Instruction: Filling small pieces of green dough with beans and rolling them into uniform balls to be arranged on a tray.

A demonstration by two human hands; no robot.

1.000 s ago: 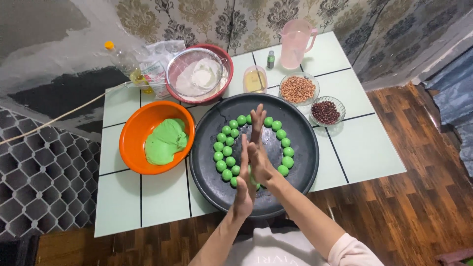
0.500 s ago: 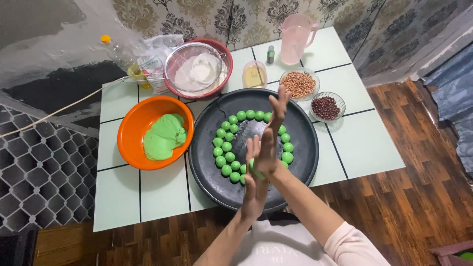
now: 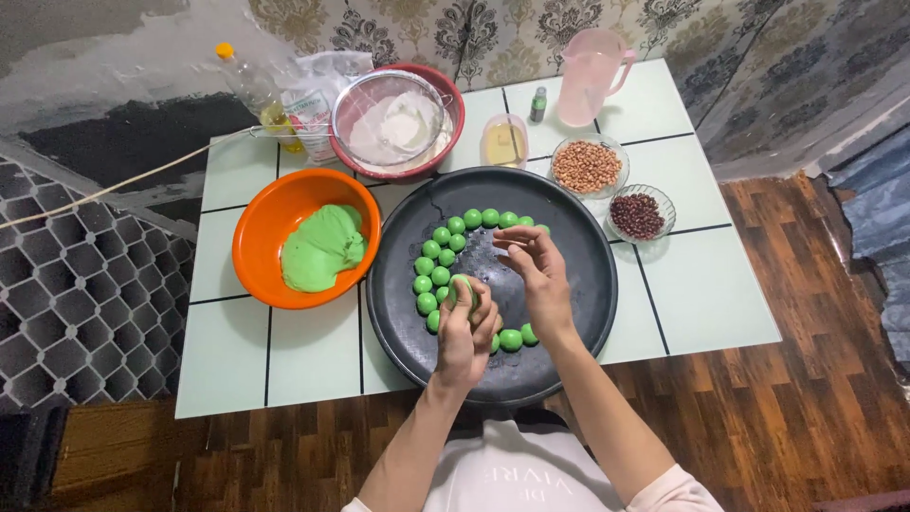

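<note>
Your left hand is cupped over the large round black metal tray, its fingers curled around a small green dough ball that sits in the palm just above the tray's near-left part. Your right hand hangs beside it with the fingers loosely spread and bent, holding nothing, a little apart from the left. By the look of the tray, a good share of the shaping is done: a ring of small green dough balls curves along the tray's left and far side, with a few more at its near side, while the right half of the tray is bare dark metal. Much is left too, judging by the thick lump of green dough in the orange plastic bowl just left of the tray. For moving room, the open half of the tray lies under and to the right of your right hand; the tray's near rim comes close to the table edge, so there is little margin toward your body. Beyond the tray's far rim things crowd in: a red bowl with a wire sieve of white flour, a small glass cup of oil, a glass dish of pale peanuts, a glass dish of dark red beans and a pink plastic jug.
</note>
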